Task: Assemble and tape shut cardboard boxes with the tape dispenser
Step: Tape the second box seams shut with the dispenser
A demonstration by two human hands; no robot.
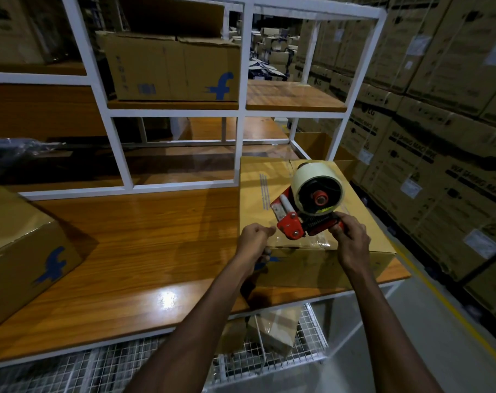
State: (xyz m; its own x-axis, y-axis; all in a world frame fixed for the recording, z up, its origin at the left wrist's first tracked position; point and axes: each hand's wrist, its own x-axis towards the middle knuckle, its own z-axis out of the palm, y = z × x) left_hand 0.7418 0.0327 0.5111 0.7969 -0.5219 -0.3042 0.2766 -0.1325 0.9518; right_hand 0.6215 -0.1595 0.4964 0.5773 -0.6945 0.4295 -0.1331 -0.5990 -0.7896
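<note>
A closed cardboard box point(272, 180) lies on the right part of the wooden table point(144, 245). A red tape dispenser point(306, 211) with a pale roll of tape is tilted over the box's near edge. My right hand point(350, 239) grips its handle. My left hand point(253, 241) is at the box's near left corner, fingers curled; it seems to pinch the clear tape end against the box. Shiny tape lies across the near edge of the box top.
Another taped box with a blue logo point(19, 256) sits at the table's left edge. A white metal shelf frame point(242, 89) behind holds a third box point(173, 69). Stacked cartons point(439, 137) line the right. Wire baskets point(283, 350) hang under the table.
</note>
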